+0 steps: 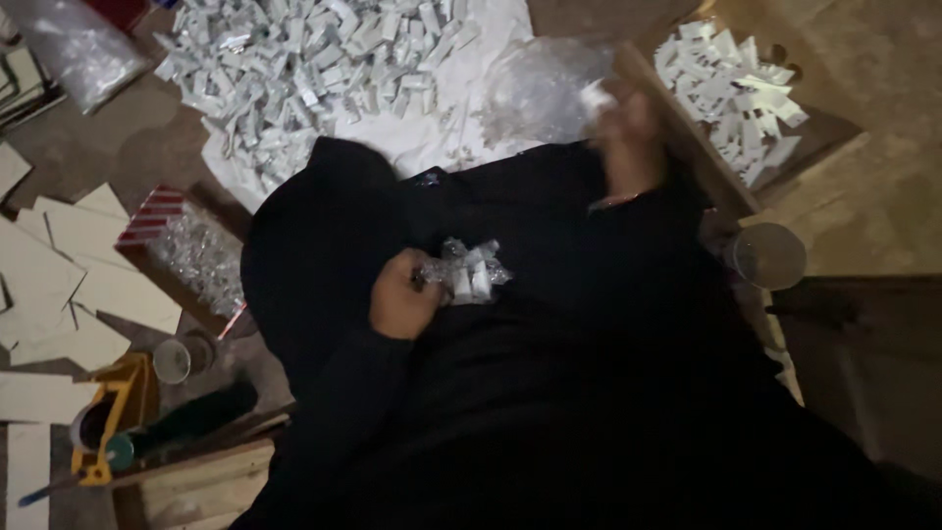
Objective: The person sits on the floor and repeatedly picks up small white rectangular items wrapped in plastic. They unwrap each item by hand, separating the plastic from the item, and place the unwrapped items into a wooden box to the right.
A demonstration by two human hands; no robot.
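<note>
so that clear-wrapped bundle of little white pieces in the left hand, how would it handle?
The bundle probably weighs little: the left hand pinches it at one end. The clear wrap looks crinkly, so likely floppy and a bit slippery. The pieces inside may shift.

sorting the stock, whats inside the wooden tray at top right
The wooden tray holds a loose heap of small white packets. Its floor beneath them is covered. The blurred right hand hides the tray's near corner.

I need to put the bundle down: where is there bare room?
Bare floor lies between the white pile and the cardboard sheets, and right of the tray. Crowded: lower left, around the tape dispenser.
</note>
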